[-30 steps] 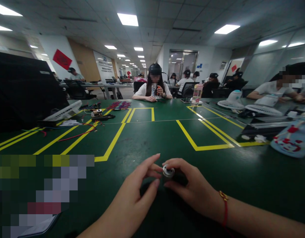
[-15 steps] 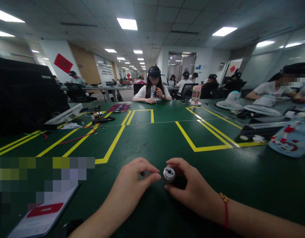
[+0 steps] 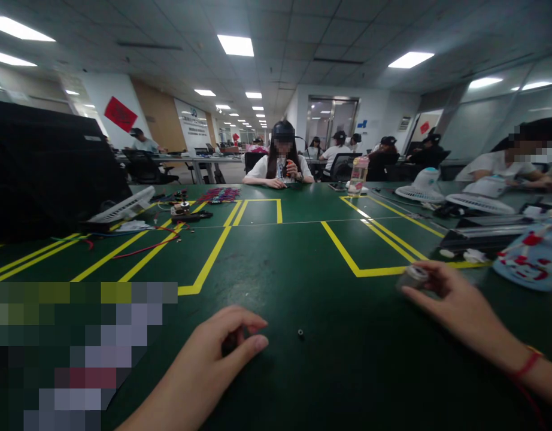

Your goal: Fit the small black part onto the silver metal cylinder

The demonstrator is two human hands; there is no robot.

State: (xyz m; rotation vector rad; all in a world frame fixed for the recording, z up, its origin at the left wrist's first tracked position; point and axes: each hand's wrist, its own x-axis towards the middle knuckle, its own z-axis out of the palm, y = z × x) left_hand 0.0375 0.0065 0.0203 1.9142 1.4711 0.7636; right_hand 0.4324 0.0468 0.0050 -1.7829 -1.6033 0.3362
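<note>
My right hand [image 3: 455, 305] is out to the right over the green table [image 3: 303, 263], its fingers closed round a small round silver-topped part [image 3: 413, 276] near a yellow tape line. My left hand [image 3: 222, 353] rests low in the middle, thumb and forefinger pinched on a small dark piece [image 3: 231, 342] that is mostly hidden. A tiny dark ring-like bit [image 3: 300, 331] lies loose on the table between the two hands.
Yellow tape boxes [image 3: 361, 251] mark the table. Red wires [image 3: 141, 242], a white fan grille [image 3: 123, 206] and small parts lie at the left. A black case [image 3: 46, 167] stands far left. Fan parts [image 3: 478, 200] and a blue pouch [image 3: 531, 257] sit at the right. Other people sit across the table.
My right hand has carried the silver-topped part away to the right. My left hand stayed in the middle, pinched on a dark piece. A tiny bit now lies on the table between them.
</note>
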